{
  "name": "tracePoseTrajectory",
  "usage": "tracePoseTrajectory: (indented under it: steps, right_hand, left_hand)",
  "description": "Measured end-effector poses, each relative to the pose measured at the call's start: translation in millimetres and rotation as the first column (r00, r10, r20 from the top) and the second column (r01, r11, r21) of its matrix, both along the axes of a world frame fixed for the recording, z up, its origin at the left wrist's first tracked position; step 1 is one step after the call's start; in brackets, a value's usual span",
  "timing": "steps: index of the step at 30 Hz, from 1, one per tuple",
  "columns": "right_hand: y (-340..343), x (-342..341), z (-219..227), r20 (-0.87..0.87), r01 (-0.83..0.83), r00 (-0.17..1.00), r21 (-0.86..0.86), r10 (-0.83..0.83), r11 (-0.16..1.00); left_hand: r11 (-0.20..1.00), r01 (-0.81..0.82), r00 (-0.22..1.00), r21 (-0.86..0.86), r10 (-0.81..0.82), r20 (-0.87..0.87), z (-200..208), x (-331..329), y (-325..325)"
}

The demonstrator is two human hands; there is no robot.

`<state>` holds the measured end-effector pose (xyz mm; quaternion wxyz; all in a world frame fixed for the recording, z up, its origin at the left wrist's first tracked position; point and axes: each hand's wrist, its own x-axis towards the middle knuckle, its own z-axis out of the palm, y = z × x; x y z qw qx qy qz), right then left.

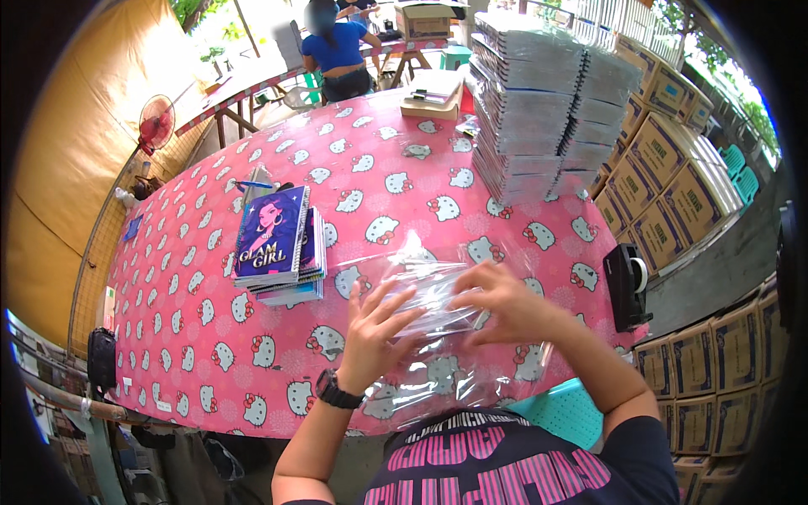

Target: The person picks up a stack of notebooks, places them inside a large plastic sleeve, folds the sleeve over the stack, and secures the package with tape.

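A bunched, glossy sheet of clear plastic film (433,282) lies on the pink table in front of me, its creases catching the light. My left hand (376,328), with a black watch on the wrist, grips its left side, fingers bent and a little apart. From the other side my right hand (513,307) curls over the film, fingertips pressed into the folds. Whether anything lies inside the film is hard to make out. Left of my hands sits a small pile of spiral notebooks (273,236), the top one purple with a drawn figure.
Tall stacks of wrapped spiral notebooks (526,109) rise at the far right. A black tape dispenser (624,286) stands at the table's right edge. Brown cartons (665,181) are piled beyond it. A pen (252,184) lies behind the notebook pile. Another person (341,50) sits at the back.
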<state>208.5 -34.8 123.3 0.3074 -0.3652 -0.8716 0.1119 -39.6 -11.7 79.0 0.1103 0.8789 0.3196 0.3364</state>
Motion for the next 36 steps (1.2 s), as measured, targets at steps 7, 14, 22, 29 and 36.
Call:
tracePoseTrajectory:
  steps: [7, 14, 22, 29, 36]
  right_hand:
    - [6, -10, 19, -0.491, 0.098, 0.864, -0.056, -0.113, 0.994]
    - [6, -25, 14, -0.422, 0.053, 0.906, 0.069, -0.018, 0.996]
    - [65, 12, -54, -0.482, -0.141, 0.827, -0.677, -0.29, 0.723]
    - [52, -9, 7, -0.819, -0.534, 0.573, -0.355, 0.021, 0.767]
    - [32, -3, -32, 0.001, -0.072, 0.997, -0.166, 0.073, 0.983]
  left_hand:
    - [0.964, 0.139, 0.942, -0.227, -0.058, 0.331, 55, 9, -1]
    - [0.99, 0.126, 0.97, -0.064, -0.109, 0.219, 23, 15, -1]
    - [0.837, -0.063, 0.938, -0.544, 0.236, 0.255, -11, -30, 21]
    - [0.827, 0.162, 0.921, -0.539, 0.07, 0.384, -3, 12, 44]
    - [0.964, 0.2, 0.945, -0.174, -0.143, 0.295, 38, 8, 24]
